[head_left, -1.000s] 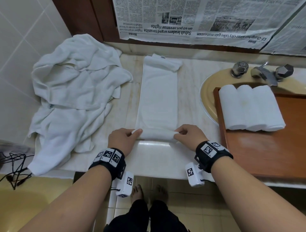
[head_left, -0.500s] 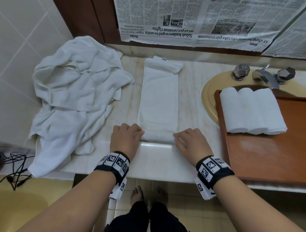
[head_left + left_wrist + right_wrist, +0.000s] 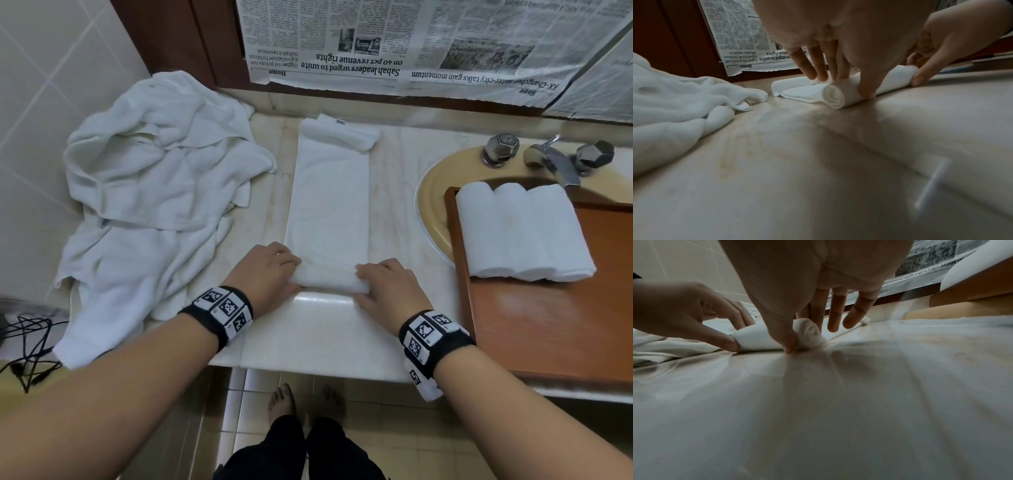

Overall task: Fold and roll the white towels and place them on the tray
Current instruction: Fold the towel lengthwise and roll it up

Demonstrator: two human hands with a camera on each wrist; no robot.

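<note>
Left hand (image 3: 265,274) and right hand (image 3: 387,291) both grip the towel (image 3: 329,205) roll; newspaper (image 3: 376,41) reads "Sabah leaders urged to unite".

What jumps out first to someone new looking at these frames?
Both hands, the left hand and the right hand, grip the ends of a folded towel at the counter's near edge, its near end already coiled into a roll. To the right, three rolled towels lie side by side on a wooden tray over the sink. On the left sits a heap of unfolded towels.
</note>
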